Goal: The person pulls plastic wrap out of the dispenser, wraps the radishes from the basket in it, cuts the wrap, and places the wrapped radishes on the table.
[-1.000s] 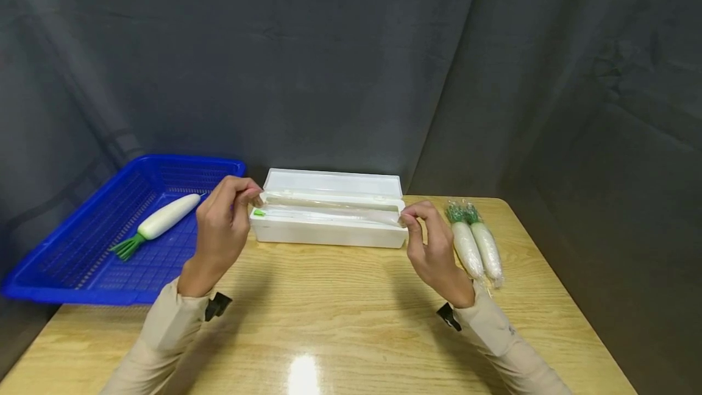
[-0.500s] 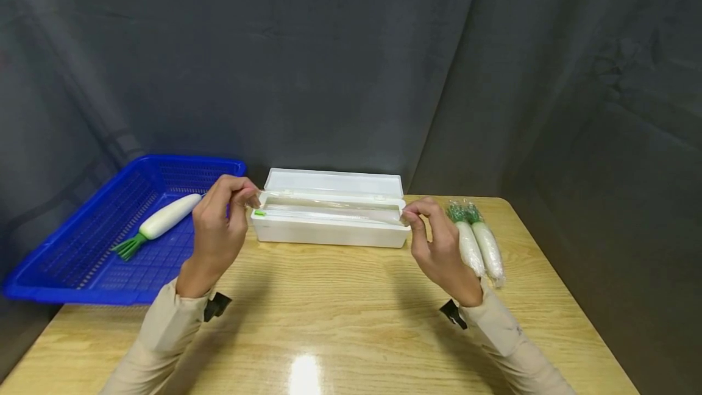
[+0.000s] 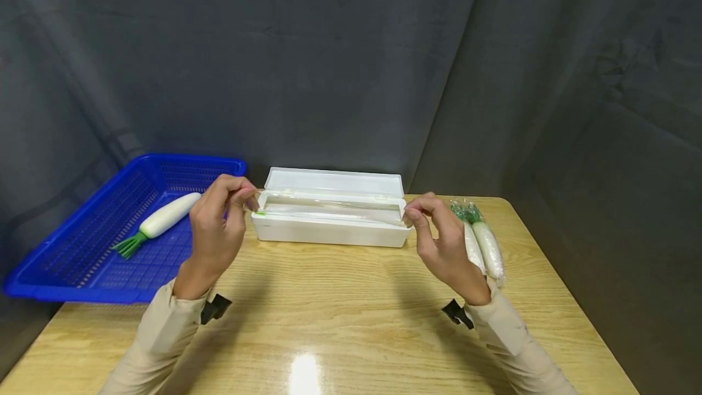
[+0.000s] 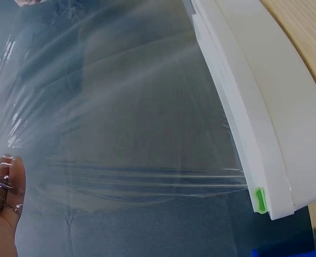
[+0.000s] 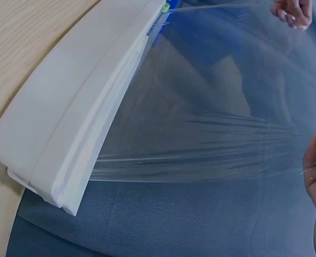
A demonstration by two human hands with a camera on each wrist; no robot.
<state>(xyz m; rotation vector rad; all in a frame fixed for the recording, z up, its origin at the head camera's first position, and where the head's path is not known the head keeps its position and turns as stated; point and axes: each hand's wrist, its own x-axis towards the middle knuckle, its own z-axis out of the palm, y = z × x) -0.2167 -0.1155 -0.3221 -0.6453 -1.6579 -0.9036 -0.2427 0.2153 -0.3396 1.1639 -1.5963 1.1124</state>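
Note:
Clear plastic wrap [image 4: 131, 112] stretches as a taut, creased sheet from the white wrap dispenser box [image 3: 331, 233]. Its left corner is pinched between the thumb and fingers of my left hand [image 3: 218, 230]. At the opposite corner my right hand [image 3: 445, 249] pinches the same sheet [image 5: 217, 107]. Both wrist views show the film running from the box edge to the hands, with pull lines near the sides. The dispenser's lid [image 3: 336, 181] stands raised at the back. A small green cutter slider [image 4: 260, 200] sits at the box's left end.
On the left, a blue basket [image 3: 104, 295] holds a white radish [image 3: 170, 215] with green stems. Two film-wrapped radishes [image 3: 487, 249] lie at right on the wooden table [image 3: 329, 309], partly behind my right hand. Dark curtains [image 3: 329, 66] hang behind and beside the table.
My right hand has shifted slightly to the right, and my left hand slightly to the left. Both keep their pinch on the plastic wrap. The dispenser box has hardly moved.

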